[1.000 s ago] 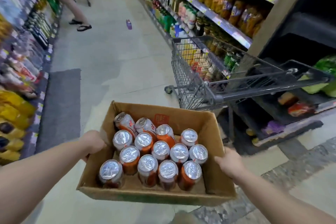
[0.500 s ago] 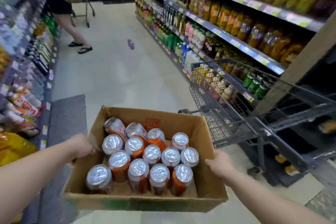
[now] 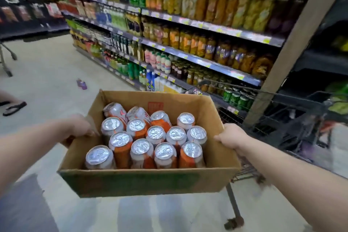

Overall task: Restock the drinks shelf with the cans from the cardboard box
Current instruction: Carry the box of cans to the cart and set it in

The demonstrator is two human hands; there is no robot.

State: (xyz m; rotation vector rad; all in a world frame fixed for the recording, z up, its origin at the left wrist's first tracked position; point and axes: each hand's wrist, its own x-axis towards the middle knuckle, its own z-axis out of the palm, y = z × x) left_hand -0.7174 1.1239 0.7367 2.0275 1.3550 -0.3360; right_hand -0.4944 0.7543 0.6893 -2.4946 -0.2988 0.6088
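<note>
Cans [image 3: 146, 137], orange and silver aluminium ones, are standing upright in a brown open-topped cardboard box [image 3: 143, 182], packed close so they are bracing each other, two at the back leaning. Left hand [image 3: 80, 128] is curling over the left wall, right hand [image 3: 232, 138] is gripping the right rim, likely keeping the load level in mid-air. Stocked grey store shelves [image 3: 207, 62] and a wire shopping trolley [image 3: 293, 118] are waiting just beyond; no can is shelved yet.

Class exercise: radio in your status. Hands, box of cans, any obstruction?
Left hand and right hand grip the cardboard box by its side walls. Cans all inside, none shelved. Shopping cart close on the right.
</note>
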